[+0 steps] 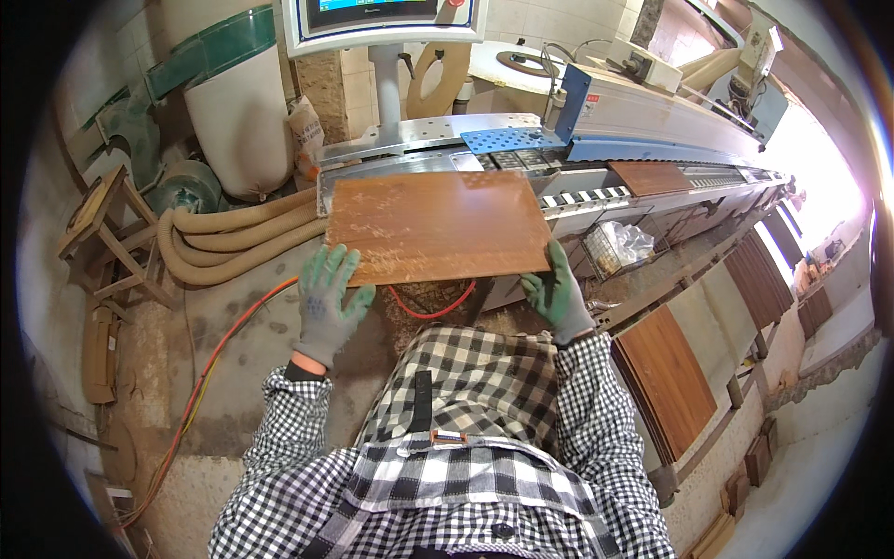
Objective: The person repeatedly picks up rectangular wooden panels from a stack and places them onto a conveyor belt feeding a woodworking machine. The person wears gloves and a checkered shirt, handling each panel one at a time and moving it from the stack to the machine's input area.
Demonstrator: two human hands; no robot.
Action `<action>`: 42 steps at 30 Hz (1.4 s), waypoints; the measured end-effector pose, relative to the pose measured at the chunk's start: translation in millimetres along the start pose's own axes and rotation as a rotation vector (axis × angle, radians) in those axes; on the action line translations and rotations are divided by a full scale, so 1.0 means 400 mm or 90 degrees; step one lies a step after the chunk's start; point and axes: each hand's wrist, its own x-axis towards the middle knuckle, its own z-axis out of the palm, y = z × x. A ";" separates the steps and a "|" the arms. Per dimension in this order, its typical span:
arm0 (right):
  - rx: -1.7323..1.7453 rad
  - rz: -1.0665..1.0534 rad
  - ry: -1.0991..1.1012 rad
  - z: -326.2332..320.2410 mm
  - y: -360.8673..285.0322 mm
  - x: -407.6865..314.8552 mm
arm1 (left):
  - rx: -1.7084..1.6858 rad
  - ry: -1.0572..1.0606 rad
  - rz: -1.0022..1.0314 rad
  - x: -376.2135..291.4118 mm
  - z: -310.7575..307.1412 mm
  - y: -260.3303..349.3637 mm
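Observation:
A brown wood-grain panel (436, 227), dusted with pale shavings, lies level before me at the infeed end of an edge-banding machine (419, 133). Gloved in grey and green, my left hand (328, 300) is at the panel's near left corner with its fingers spread; whether it touches the edge is hard to tell. My right hand (559, 293), in a matching glove, grips the near right corner, fingers under the edge and thumb along the side. Another brown panel (649, 177) rests farther along the machine.
Stacked brown panels (667, 377) stand at the right. Ribbed hoses (244, 244) and a wooden stool (115, 237) are at the left. A red hose (237, 328) crosses the floor. A wire basket (614, 248) with clear plastic hangs beside the machine.

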 end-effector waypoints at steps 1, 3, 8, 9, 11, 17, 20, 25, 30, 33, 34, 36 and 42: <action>0.041 0.006 -0.044 -0.004 0.016 0.031 | 0.029 0.024 -0.010 0.011 0.016 -0.017; 0.078 0.016 0.056 0.091 0.019 0.017 | 0.082 0.067 -0.041 0.026 0.036 -0.041; -0.254 -0.062 0.136 0.024 0.044 -0.081 | 0.108 0.064 -0.065 0.101 0.061 -0.054; -0.400 -0.027 0.187 -0.010 0.047 -0.110 | 0.112 0.059 -0.061 0.113 0.062 -0.055; -0.676 -0.067 0.207 -0.044 0.079 -0.170 | -0.024 0.048 -0.082 0.126 0.074 -0.072; -1.140 -0.291 0.056 -0.052 0.174 -0.327 | -0.145 0.048 -0.167 0.126 0.090 -0.059; -1.183 -0.301 0.033 -0.063 0.209 -0.374 | -0.168 0.033 -0.179 0.128 0.085 -0.062; -1.239 -0.287 0.061 -0.096 0.286 -0.390 | -0.139 0.018 -0.165 0.124 0.086 -0.075; -1.217 -0.307 0.058 -0.120 0.290 -0.383 | -0.157 -0.033 -0.144 0.122 0.061 -0.082; -1.225 -0.303 0.054 -0.119 0.288 -0.382 | -0.182 0.019 -0.139 0.104 0.060 -0.097; -1.222 -0.300 0.056 -0.117 0.287 -0.382 | -0.185 0.023 -0.147 0.097 0.059 -0.096; -1.215 -0.294 0.060 -0.114 0.284 -0.382 | -0.192 0.031 -0.161 0.090 0.058 -0.094; -1.230 -0.294 0.063 -0.115 0.287 -0.384 | -0.170 0.033 -0.161 0.083 0.077 -0.119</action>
